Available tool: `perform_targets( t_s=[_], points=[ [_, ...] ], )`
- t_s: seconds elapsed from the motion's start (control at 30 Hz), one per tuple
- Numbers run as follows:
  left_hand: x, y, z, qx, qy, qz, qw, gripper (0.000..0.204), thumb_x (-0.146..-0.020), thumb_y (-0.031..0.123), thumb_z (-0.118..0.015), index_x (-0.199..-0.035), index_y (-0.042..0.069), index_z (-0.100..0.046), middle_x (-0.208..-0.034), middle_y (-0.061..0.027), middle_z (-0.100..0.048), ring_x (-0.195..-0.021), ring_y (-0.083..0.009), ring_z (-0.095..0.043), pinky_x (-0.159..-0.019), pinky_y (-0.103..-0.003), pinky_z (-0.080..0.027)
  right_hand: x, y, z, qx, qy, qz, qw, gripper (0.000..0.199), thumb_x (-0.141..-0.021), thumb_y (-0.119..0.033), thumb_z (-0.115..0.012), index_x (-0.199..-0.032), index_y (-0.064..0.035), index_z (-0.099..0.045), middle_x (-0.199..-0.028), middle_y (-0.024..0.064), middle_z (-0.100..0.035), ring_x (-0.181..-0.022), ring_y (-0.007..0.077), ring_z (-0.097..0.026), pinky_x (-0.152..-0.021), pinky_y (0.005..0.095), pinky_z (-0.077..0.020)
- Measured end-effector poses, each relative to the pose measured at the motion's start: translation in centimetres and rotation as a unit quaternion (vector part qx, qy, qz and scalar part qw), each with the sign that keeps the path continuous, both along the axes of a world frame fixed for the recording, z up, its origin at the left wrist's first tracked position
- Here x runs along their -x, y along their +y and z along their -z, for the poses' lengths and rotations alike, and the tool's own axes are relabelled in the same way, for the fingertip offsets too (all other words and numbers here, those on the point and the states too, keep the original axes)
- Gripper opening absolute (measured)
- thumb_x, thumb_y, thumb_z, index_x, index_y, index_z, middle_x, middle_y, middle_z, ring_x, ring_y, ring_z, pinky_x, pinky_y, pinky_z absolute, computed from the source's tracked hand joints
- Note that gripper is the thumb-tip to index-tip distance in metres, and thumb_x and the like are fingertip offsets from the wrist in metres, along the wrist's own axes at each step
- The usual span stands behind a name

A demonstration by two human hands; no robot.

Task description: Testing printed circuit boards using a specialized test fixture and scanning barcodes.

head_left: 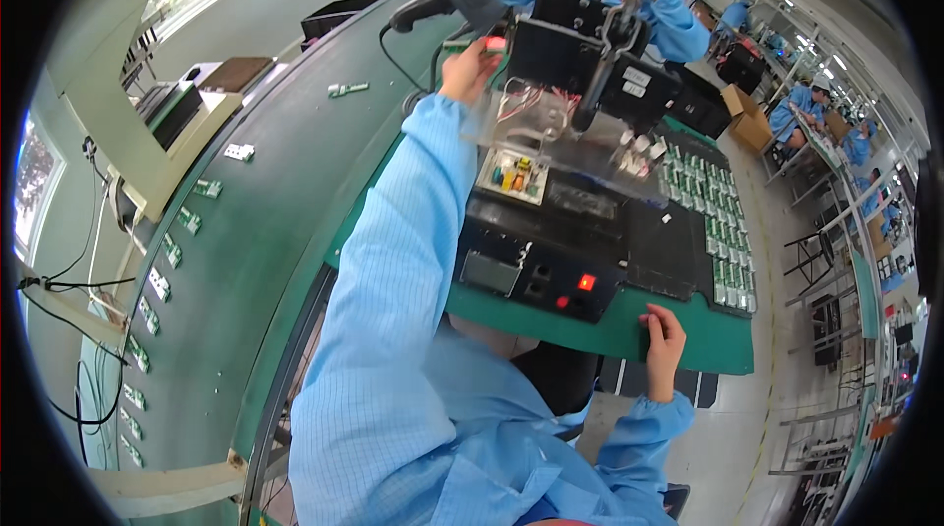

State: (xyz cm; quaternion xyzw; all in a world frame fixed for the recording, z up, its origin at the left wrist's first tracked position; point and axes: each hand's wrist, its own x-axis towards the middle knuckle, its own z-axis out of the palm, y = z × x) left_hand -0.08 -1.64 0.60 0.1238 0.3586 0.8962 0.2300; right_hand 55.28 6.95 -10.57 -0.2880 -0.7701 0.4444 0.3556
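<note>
At the far left, a curved row of small circuit boards [172, 251] lies spaced out along the outer edge of a long green surface [295, 231]. One loose board [347, 89] lies farther up, apart from that row. Next comes a dark handheld scanner [476, 3], its cable looping down behind the left hand. The left hand [470, 72] is stretched forward, its thumb and fingers drawn close together at a small red-lit piece [495, 44], which sits beside the dark upright unit [554, 56]; whether the fingers grip the piece cannot be told. A clear plastic cover [551, 138] juts out below this unit, with a larger circuit board [512, 178] near its lower edge. Nearer the body is a black box [539, 282] with a lit red switch [586, 282]. Across the surface, a co-worker [678, 25] has both hands raised. The right hand [666, 339] hovers at the near edge, fingers loosely curled, with nothing visible in it. Farthest right, many small boards [716, 221] stand in close rows on a dark tray.
</note>
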Motion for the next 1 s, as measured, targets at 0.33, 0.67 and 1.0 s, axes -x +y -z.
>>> perform_targets(
  t_s=[0.33,0.67,1.0],
  points=[
    [-1.2,-3.4,-0.2,0.09,0.031,0.003,0.995,0.029,-0.096,0.029,-0.066,-0.114,0.006,-0.064,-0.097,-0.0103,-0.066,-0.084,-0.0243,-0.064,-0.071,-0.038,-0.051,0.8,-1.3,-0.3,-0.058,-0.036,0.041,0.997,0.016,-0.092,-0.003,-0.063,-0.104,0.0004,-0.074,-0.084,0.0115,-0.075,-0.08,0.0194,-0.072,-0.076,0.0307,-0.0544],
    [3.2,-24.8,4.5,0.418,0.111,-0.061,0.899,0.026,-0.089,0.021,-0.063,-0.111,0.008,-0.057,-0.089,-0.0048,-0.056,-0.083,-0.0234,-0.061,-0.076,-0.043,-0.056,1.2,-2.2,-1.0,-0.067,-0.04,0.042,0.996,0.016,-0.095,-0.002,-0.06,-0.103,0.0013,-0.073,-0.085,0.0133,-0.072,-0.078,0.0199,-0.072,-0.067,0.0306,-0.0539],
    [4.2,-42.5,10.0,0.808,0.459,-0.015,0.37,0.05,-0.085,0.003,-0.061,-0.132,0.018,-0.057,-0.119,-0.0123,-0.065,-0.122,-0.0361,-0.058,-0.1,-0.053,-0.047,1.1,-2.5,-2.9,-0.1,-0.058,-0.005,0.993,0.016,-0.093,-0.005,-0.066,-0.106,-0.0004,-0.074,-0.094,0.0138,-0.074,-0.085,0.0242,-0.072,-0.073,0.0331,-0.0553]
  ],
)
